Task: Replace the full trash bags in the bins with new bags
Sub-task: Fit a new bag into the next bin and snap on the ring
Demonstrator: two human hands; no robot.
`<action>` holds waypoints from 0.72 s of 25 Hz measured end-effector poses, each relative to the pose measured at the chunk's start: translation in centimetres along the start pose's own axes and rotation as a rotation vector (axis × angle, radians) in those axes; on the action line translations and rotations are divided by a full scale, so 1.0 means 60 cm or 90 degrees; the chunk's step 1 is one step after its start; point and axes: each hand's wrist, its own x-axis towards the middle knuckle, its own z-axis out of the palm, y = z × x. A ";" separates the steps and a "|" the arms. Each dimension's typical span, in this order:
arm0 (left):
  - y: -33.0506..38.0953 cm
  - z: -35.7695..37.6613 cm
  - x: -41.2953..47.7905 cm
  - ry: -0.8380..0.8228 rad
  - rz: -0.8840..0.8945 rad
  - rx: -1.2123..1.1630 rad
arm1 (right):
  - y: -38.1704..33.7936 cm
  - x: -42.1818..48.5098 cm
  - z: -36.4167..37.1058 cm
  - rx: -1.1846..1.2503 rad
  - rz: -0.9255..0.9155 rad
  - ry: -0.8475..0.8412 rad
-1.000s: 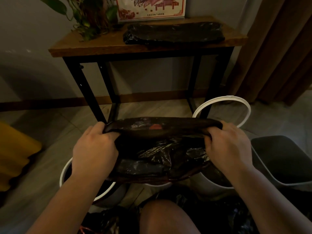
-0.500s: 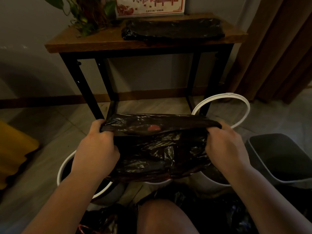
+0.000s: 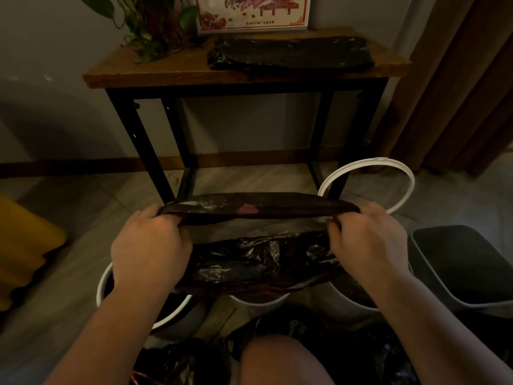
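Between my two hands hangs a crinkled black plastic trash bag [image 3: 263,257], held above the floor with its mouth pulled wide. My left hand [image 3: 150,254] is clenched round the bag's left edge, fingers curled over the bunched plastic. My right hand [image 3: 366,243] grips the right edge in the same way. The far lip of the mouth stretches as a taut band from fist to fist, with a small pinkish patch on it, and the rest of the bag sags below.

Under the bag stand round white plastic bins on the floor: one [image 3: 104,284] below my left wrist, one [image 3: 258,301] under the bag's middle and one [image 3: 344,307] below my right wrist. A loose white plastic ring [image 3: 408,176] shows just beyond my right hand, and a grey rectangular bin [image 3: 460,273] sits further right. My bare knee [image 3: 280,362] is at the bottom, with crumpled black plastic [image 3: 180,365] beside it.

Against the wall, a wooden table with black metal legs [image 3: 166,70] carries a flat folded stack of black bags [image 3: 288,52], a leafy green plant [image 3: 150,26] and a red-and-white picture [image 3: 252,12]. A brown curtain [image 3: 458,93] hangs to the right.
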 end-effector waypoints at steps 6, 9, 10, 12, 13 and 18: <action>-0.036 0.011 0.005 -0.005 0.057 -0.016 | -0.022 0.020 0.021 -0.036 -0.034 -0.054; -0.050 0.023 0.008 -0.039 0.020 -0.037 | -0.031 0.043 0.034 -0.046 0.026 -0.070; -0.053 0.029 0.005 -0.055 0.006 -0.045 | -0.034 0.049 0.037 -0.039 0.067 -0.066; -0.055 0.037 -0.007 -0.092 -0.012 -0.064 | -0.045 0.048 0.038 -0.003 0.134 -0.029; -0.055 0.040 -0.015 -0.111 -0.016 -0.070 | -0.050 0.041 0.040 0.017 0.147 0.009; -0.051 0.031 -0.031 -0.052 -0.033 -0.034 | -0.044 -0.006 0.050 0.059 0.116 0.108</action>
